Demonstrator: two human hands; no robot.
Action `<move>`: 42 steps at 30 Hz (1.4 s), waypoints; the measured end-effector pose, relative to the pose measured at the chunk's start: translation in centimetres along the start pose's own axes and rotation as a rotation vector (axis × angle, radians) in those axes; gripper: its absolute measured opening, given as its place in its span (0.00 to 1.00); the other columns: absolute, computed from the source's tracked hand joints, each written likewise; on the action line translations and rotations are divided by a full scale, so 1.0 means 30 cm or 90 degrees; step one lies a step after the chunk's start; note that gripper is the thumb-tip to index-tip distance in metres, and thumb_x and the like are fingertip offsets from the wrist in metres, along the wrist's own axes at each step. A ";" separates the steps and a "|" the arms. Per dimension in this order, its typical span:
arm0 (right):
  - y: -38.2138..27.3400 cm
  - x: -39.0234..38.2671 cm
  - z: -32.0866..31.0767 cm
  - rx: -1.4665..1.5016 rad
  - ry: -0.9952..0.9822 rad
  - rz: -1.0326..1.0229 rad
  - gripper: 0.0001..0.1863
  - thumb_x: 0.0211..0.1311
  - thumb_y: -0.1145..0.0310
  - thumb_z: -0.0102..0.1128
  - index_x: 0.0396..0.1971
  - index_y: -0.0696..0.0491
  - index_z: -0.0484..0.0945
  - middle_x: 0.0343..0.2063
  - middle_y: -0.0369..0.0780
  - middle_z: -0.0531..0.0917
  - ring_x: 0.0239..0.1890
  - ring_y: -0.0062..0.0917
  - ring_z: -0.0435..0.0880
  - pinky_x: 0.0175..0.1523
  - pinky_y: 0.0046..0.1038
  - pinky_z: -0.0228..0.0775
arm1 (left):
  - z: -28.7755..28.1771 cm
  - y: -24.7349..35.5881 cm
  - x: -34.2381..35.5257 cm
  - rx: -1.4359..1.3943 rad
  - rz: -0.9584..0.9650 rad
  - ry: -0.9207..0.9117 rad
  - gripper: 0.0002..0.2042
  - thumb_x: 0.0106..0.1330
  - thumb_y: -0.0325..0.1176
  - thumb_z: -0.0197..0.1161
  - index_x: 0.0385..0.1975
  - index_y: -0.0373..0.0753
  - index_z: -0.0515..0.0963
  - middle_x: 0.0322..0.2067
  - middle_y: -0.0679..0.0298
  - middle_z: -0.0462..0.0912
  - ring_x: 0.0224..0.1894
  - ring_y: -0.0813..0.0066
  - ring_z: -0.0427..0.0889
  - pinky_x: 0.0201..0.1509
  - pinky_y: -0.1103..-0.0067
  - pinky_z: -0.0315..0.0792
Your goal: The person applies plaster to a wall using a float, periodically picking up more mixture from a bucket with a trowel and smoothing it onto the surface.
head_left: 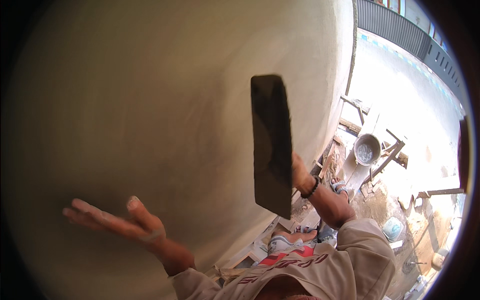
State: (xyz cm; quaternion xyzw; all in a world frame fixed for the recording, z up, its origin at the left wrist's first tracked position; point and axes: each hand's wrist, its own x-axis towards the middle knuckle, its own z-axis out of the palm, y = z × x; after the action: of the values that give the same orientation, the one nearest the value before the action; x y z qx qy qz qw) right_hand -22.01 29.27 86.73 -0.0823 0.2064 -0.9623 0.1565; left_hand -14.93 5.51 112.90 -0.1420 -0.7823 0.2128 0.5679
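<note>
A plastering trowel [271,145] with a long, dark rectangular blade stands nearly upright in front of the wall. My right hand [301,176], with a dark beaded bracelet at the wrist, is closed behind the blade; its fingers and the handle are mostly hidden. A smooth, beige plastered wall [165,110] fills the left and middle of the view. Lower left, my left hand [122,225] is held out before the wall, empty, thumb and fingers apart. Whether it touches the wall I cannot tell.
A round bucket [356,153] with greyish contents stands on a plank [354,176] at the right. Wooden trestle pieces [390,159] surround it. My sandalled feet are below, among boards and rubble. A pale blue rounded object [393,228] lies farther right; a grey fence [395,25] runs behind.
</note>
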 end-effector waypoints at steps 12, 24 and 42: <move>-0.770 0.498 -0.141 -0.377 0.289 -0.419 0.18 0.69 0.56 0.55 0.42 0.58 0.78 0.14 0.30 0.68 0.11 0.13 0.65 0.15 0.18 0.56 | 0.074 -0.014 0.109 0.238 -0.164 -0.130 0.39 0.71 0.63 0.38 0.74 0.44 0.40 0.72 0.40 0.33 0.73 0.34 0.36 0.68 0.40 0.38; -0.512 0.322 -0.121 -0.753 0.056 -0.383 0.18 0.64 0.59 0.61 0.46 0.57 0.81 0.33 0.44 0.86 0.35 0.32 0.86 0.40 0.28 0.78 | 0.066 -0.034 0.108 0.318 -0.151 -0.139 0.40 0.72 0.64 0.31 0.74 0.40 0.38 0.72 0.42 0.30 0.73 0.35 0.32 0.70 0.44 0.33; 0.082 0.163 0.328 -0.906 -0.094 -0.449 0.20 0.55 0.61 0.71 0.45 0.54 0.81 0.32 0.42 0.86 0.28 0.32 0.86 0.34 0.29 0.79 | 0.015 -0.026 0.062 0.040 -0.182 -0.117 0.37 0.74 0.57 0.31 0.72 0.33 0.36 0.73 0.44 0.30 0.75 0.44 0.29 0.74 0.51 0.28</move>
State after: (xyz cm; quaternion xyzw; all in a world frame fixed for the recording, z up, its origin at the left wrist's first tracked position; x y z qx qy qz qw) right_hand -23.73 21.85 95.01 -0.2863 0.7223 -0.5845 -0.2339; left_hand -15.94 5.61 114.72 0.0086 -0.8362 0.1659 0.5226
